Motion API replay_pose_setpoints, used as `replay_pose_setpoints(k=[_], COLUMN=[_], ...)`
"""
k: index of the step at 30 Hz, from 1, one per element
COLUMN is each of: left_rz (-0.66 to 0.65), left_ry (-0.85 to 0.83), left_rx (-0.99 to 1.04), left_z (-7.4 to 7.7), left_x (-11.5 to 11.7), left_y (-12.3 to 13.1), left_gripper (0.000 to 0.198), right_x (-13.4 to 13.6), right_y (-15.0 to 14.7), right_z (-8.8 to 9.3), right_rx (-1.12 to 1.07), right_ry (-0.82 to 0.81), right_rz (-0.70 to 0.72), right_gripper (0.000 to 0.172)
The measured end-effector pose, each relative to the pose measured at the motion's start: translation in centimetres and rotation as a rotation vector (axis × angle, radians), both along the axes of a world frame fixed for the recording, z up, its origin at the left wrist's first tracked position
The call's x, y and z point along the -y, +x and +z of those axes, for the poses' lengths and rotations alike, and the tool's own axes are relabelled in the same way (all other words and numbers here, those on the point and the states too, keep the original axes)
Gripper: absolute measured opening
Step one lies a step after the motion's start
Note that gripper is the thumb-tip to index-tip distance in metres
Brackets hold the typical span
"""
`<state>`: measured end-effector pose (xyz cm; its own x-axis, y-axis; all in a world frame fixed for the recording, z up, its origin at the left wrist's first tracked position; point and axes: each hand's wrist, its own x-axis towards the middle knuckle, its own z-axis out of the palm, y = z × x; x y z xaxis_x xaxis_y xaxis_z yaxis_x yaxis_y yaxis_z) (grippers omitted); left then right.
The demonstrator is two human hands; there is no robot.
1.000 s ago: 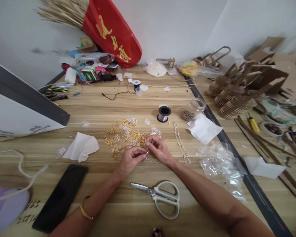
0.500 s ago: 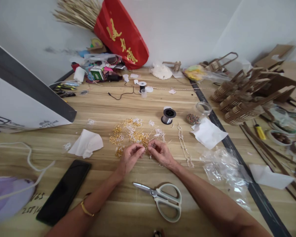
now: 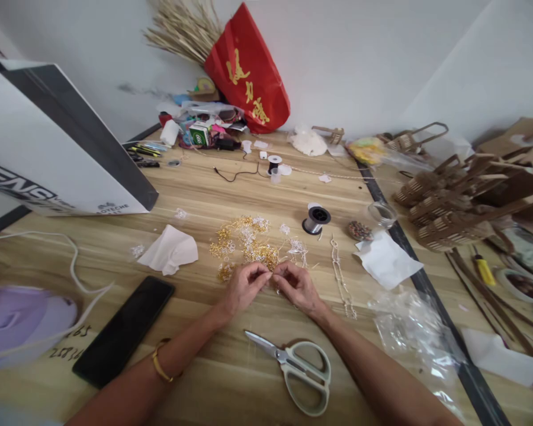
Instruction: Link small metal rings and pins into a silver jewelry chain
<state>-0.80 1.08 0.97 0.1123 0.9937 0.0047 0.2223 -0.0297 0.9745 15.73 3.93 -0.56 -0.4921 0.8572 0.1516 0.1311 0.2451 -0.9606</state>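
My left hand [image 3: 247,288] and my right hand [image 3: 295,286] meet over the table, thumbs and forefingers pinched nearly tip to tip. Whatever sits between the fingertips is too small to name. Just beyond them lies a loose pile of gold and silver jewelry findings [image 3: 249,239], with thin silver pins [image 3: 297,249] to its right. A beaded chain [image 3: 339,275] is stretched out flat right of my right hand. Scissors [image 3: 295,370] with pale handles lie below my hands, blades toward the left. A spool of silver wire [image 3: 316,220] stands behind the pins.
A black phone [image 3: 124,331] and a white paper [image 3: 171,251] lie left. Clear plastic bags [image 3: 413,331], a paper sheet [image 3: 387,258] and a jar of beads [image 3: 362,228] are right. Small woven baskets [image 3: 453,195] crowd the far right; a large white box [image 3: 66,142] stands left.
The view has shifted, so the table's things appear farther right. My hands stay close together over the same spot, fingertips still pinched.
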Motion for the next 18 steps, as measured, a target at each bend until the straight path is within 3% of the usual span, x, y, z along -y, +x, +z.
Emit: replay_pose_setpoints(k=[18], left_rz=[0.033], left_ry=[0.155], left_rx=[-0.199], left_z=[-0.47], left_x=[-0.27], left_y=[-0.53], left_gripper=[0.014], right_x=[-0.28], right_y=[-0.04], right_z=[-0.28], right_rx=[0.08], right_ry=[0.065], right_rz=[-0.008], right_gripper=[0.017])
